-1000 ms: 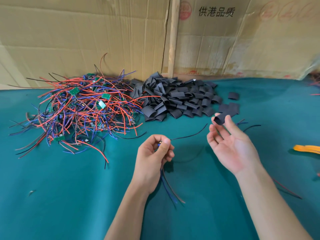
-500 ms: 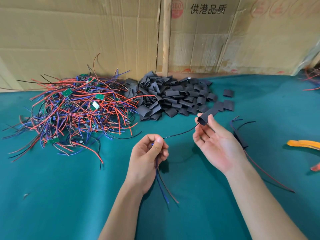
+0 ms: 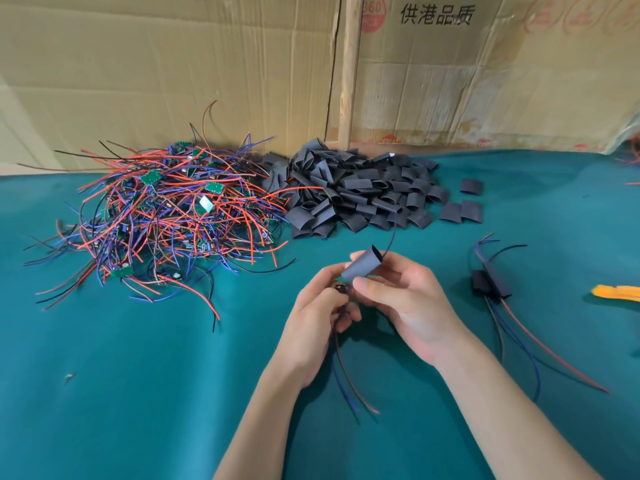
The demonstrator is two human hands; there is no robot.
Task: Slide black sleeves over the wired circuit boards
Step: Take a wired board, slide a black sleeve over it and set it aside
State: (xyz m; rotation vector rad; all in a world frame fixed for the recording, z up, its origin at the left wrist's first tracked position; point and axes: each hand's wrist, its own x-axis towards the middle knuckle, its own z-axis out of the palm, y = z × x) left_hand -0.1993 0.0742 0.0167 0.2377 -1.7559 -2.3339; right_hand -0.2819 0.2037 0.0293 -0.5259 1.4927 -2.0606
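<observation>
- Sleeve (image 3: 362, 266) in hand: we pinch one black tube between the thumb and fingers of our right hand (image 3: 405, 299), tilted, its open end up and away from us, with a black wire (image 3: 391, 239) coming out of that end.
- Our left hand (image 3: 320, 315) curls round a wired board (image 3: 341, 288) just below the tube's near end; the board is mostly hidden by the fingers, and its red and blue leads hang below the palm.
- We judge the wire is threaded but the board is not yet inside the tube.
- Done, as far as we can see: two sleeved boards (image 3: 490, 285) lie to our right on the green cloth (image 3: 138, 393).
- Left: a big tangle of wired boards (image 3: 162, 216) at far left, and beside it a heap of spare sleeves (image 3: 353, 195), so most of the job looks to be ahead of us.
</observation>
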